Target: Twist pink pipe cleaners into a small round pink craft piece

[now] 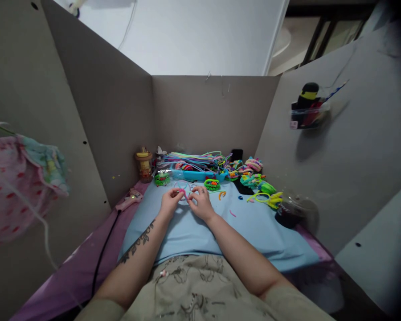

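Note:
My left hand [171,200] and my right hand [200,203] meet over a light blue mat [254,227], fingers pinched together on a thin pink pipe cleaner [184,193] held between them. Both hands are closed around it. Just beyond them lie pale loops of pipe cleaner [183,183]. A bundle of coloured pipe cleaners [194,158] lies along the back of the mat. Small finished coloured pieces [212,184] sit near it.
Grey board walls [207,111] enclose the desk on three sides. A small jar [144,166] stands back left, a pink glue gun [128,200] with a black cord at the left. A dark round container [287,216] sits right. A holder with tools [307,111] hangs on the right wall.

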`<state>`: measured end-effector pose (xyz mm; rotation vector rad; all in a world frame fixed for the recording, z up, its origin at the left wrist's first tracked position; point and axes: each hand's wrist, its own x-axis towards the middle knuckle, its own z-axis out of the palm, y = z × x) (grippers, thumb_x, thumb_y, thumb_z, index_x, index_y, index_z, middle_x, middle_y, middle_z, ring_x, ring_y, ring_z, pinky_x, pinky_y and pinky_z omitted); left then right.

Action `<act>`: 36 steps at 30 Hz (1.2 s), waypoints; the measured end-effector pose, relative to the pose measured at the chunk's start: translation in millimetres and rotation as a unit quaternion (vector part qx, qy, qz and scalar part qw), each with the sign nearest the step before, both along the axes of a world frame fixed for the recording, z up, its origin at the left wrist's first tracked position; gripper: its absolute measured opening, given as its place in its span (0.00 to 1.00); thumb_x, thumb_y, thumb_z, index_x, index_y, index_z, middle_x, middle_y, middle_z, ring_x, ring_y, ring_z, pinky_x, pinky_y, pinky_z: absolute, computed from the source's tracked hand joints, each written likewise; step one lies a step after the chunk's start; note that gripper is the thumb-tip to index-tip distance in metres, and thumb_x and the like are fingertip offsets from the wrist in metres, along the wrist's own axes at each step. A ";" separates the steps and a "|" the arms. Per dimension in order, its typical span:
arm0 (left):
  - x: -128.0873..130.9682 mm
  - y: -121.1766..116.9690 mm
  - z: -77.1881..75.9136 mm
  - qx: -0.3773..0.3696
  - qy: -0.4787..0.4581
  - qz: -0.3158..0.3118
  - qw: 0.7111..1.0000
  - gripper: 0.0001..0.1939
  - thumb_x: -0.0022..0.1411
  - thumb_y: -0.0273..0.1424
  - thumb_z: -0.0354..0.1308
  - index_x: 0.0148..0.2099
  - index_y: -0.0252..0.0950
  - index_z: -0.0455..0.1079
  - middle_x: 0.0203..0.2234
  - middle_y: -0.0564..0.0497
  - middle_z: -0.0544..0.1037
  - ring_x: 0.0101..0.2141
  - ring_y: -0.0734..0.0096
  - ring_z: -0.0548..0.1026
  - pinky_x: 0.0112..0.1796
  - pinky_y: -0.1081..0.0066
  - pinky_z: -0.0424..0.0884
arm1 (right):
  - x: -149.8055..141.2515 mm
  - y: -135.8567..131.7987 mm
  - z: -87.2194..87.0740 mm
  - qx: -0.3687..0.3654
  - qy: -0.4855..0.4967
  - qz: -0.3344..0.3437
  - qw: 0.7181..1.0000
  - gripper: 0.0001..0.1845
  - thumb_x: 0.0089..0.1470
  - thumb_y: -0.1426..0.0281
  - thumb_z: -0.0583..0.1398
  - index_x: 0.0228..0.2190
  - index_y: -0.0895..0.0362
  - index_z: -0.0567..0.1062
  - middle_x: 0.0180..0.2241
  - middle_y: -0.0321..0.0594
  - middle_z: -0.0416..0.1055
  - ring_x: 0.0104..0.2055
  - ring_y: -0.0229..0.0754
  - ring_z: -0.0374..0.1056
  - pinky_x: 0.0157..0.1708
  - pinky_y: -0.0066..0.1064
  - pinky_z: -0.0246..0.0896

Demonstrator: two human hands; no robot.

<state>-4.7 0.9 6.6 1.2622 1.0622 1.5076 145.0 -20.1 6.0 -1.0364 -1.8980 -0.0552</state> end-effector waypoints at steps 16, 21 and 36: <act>-2.7 2.1 -7.1 0.047 0.156 0.068 0.984 0.17 0.50 0.36 0.59 0.40 0.31 0.71 0.27 0.48 0.76 0.29 0.69 0.72 0.31 0.72 0.66 | 8.0 8.3 0.0 0.032 0.093 0.008 0.995 0.07 0.53 0.72 0.55 0.32 0.55 0.74 0.38 0.42 0.65 0.45 0.45 0.59 0.47 0.39 0.54; -2.1 9.0 -13.4 0.042 0.078 -0.003 0.996 0.19 0.48 0.36 0.61 0.41 0.31 0.69 0.25 0.51 0.74 0.26 0.73 0.70 0.28 0.74 0.65 | 8.1 9.6 -2.4 0.030 0.074 0.021 0.997 0.12 0.51 0.74 0.57 0.38 0.52 0.75 0.39 0.41 0.65 0.45 0.45 0.59 0.47 0.39 0.55; 1.0 1.8 -11.6 0.079 0.154 -0.038 0.984 0.17 0.50 0.38 0.59 0.40 0.32 0.70 0.27 0.51 0.74 0.28 0.72 0.70 0.30 0.73 0.66 | 6.6 9.5 -1.0 0.028 0.139 0.001 0.990 0.02 0.47 0.70 0.62 0.24 0.54 0.76 0.34 0.40 0.66 0.42 0.44 0.60 0.45 0.38 0.55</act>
